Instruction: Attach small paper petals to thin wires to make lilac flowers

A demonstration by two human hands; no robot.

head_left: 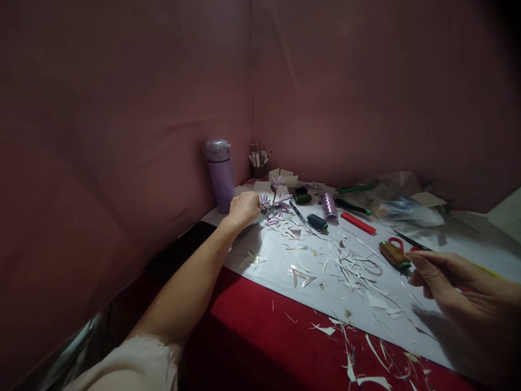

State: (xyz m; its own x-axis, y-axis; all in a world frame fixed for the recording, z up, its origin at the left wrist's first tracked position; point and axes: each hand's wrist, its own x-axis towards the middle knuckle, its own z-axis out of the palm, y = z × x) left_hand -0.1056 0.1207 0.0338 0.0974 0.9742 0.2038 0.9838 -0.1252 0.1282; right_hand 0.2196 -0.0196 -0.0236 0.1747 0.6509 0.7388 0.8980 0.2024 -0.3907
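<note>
at the far end of the worktop, near a corner of the pink cloth wall, the person's left hand is stretched out long. its fingers are closed around the bottom of a little paper flower. the flower has pale purple petals with stripes. its stem stands nearly straight up from the hand, so its long way goes up and down, with the top bloom pointing up and a bit away from the person. more petals spread out low to the right of the hand.

the right hand is close to the camera on the right side. its fingers are curled in, and it is hard to tell if they pinch something thin. just past the fingertips lie red-handled scissors and a brown spool, both lying flat.

a white sheet covers part of the red worktop. lots of small paper scraps are all over it. behind the flower stands a purple bottle, straight up. a roll of purple ribbon, a dark green thread spool and a red lighter lie to the right of the flower.
</note>
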